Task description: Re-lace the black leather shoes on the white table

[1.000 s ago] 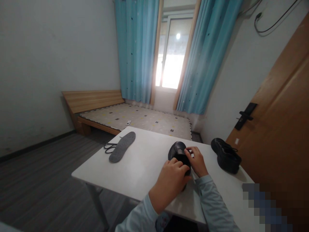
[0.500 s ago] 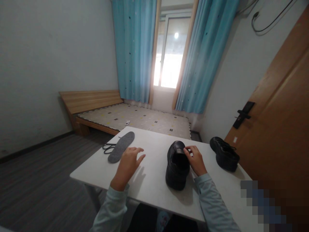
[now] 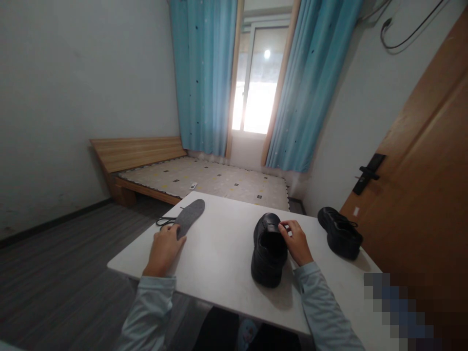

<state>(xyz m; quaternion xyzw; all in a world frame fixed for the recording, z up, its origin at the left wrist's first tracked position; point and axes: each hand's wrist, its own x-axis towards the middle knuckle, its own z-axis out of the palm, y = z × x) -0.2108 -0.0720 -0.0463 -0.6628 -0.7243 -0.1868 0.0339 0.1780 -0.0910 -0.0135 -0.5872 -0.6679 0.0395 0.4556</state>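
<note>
Examining the white table (image 3: 223, 248), two bare hands are found at work, both wrists in pale blue-green sleeves. The grey insole (image 3: 192, 213) lies on the left part of the table, slanting, its far end pointing toward the bed (image 3: 204, 175). The left hand (image 3: 164, 249) is on its near end, the thumb on the right side and the fingers over the top; whether they are clamped on it or merely resting cannot be told. A black looped item (image 3: 163, 221) sits just beside the insole, partly hidden by it and by the hand.

The nearer black shoe (image 3: 267, 268) stands upright on its sole, right of the table's middle, heel toward the person and mouth facing up. The right hand (image 3: 299, 243) is at its right side, thumb and fingertips pinched together on the upper near the tongue. The second black shoe (image 3: 340, 236), laced, stands near the table's right edge, well apart from the first and close to the wooden door (image 3: 413, 161). A small white object (image 3: 193, 185) lies on the bed. Blue curtains (image 3: 203, 78) hang either side of the bright window (image 3: 259, 105).
</note>
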